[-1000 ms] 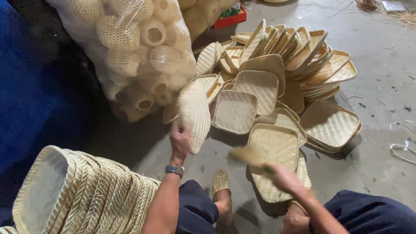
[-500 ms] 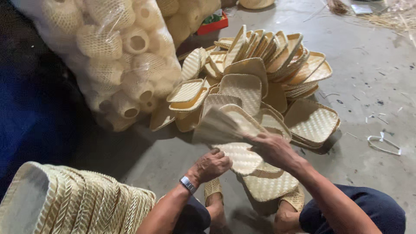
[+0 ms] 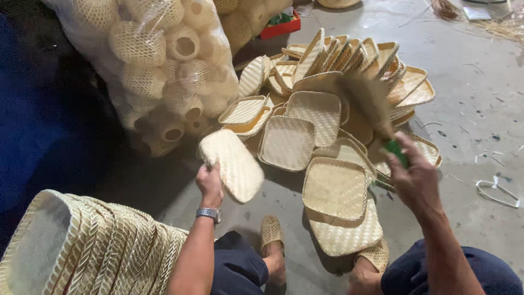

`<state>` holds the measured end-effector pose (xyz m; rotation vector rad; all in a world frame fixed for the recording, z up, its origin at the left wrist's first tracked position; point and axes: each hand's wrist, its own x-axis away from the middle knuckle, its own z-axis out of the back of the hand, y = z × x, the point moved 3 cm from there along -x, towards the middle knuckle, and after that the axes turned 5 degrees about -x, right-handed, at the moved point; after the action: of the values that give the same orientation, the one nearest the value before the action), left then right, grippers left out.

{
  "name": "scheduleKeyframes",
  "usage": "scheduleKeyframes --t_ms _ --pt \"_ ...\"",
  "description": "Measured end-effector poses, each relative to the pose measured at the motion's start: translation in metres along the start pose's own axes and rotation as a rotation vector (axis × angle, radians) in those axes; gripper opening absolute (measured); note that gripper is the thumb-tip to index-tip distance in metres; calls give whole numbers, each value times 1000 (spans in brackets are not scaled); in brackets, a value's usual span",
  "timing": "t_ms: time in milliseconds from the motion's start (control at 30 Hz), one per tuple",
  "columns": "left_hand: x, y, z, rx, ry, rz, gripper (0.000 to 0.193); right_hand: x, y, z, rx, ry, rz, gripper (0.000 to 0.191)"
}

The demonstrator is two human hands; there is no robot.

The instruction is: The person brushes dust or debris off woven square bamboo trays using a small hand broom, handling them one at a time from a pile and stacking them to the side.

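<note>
1. A nested stack of pale woven bamboo trays [image 3: 82,246] lies on its side, nearest the viewer, below and left of the left hand [image 3: 210,184].
2. The left hand is closed around the edge of a pale rectangular woven bamboo tray [image 3: 232,164], held tilted above the grey concrete floor [image 3: 480,125].
3. The right hand [image 3: 415,177] grips the green handle of a blurred straw brush [image 3: 371,104].
4. Between the hands lies a flat woven square tray [image 3: 335,188].
5. Beyond them sits a heap of similar woven trays [image 3: 338,71]; left of it, a clear plastic sack of woven round baskets [image 3: 158,60].
</note>
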<state>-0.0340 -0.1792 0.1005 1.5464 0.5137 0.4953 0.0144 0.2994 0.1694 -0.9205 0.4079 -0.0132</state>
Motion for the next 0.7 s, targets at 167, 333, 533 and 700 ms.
scheduleKeyframes --t_ms 167,333,533,700 --pt "-3 -12 -7 486 -200 254 32 41 -9 -38 -665 383 269 47" --pt "20 -10 -32 239 -322 78 26 91 -7 -176 -182 -400 51 51" --pt "4 9 15 -384 -254 -154 20 113 38 -164 -116 -483 7 47" --pt "7 -7 97 -340 -313 -168 27 125 103 -107 116 -510 -438 41"
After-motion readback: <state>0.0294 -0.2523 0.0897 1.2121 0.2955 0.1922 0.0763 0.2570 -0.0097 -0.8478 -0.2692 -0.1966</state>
